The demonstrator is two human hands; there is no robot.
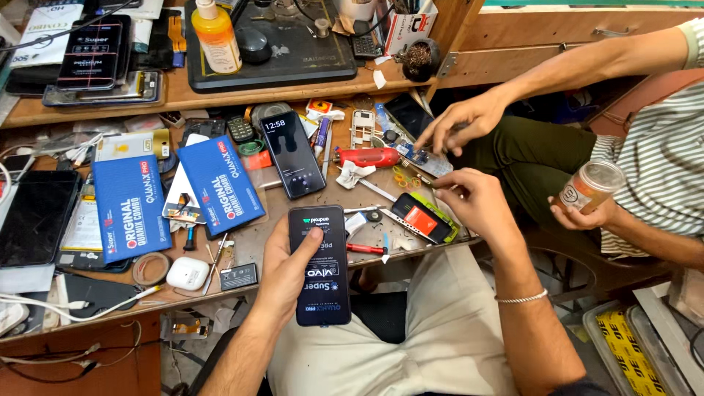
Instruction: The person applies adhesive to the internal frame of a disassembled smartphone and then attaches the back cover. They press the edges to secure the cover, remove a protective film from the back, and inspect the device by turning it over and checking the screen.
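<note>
At the far left a dark tablet (35,218) lies flat on the bench (308,88), and beside it two blue boxes (132,207) lean over other flat packs. A white earbud case (187,273) sits near the front edge. The left hand (284,273) holds a black screen pack (320,265) upright over the lap, thumb on its front and fingers wrapped behind, so the printed side faces up to be looked at. Just above it a phone (293,154) lies on the bench with its screen lit. To the right lie a red tool (369,156), a white rag (352,174) and a small red screwdriver (364,248). The right hand (473,199) is stretched to the bench edge, fingers pinched close by a black and orange part (419,218); I cannot tell if it holds anything. Another person's hand (462,117) reaches in over the same spot, so the two hands crowd each other. That person's other hand holds a clear cup (592,185)
</note>
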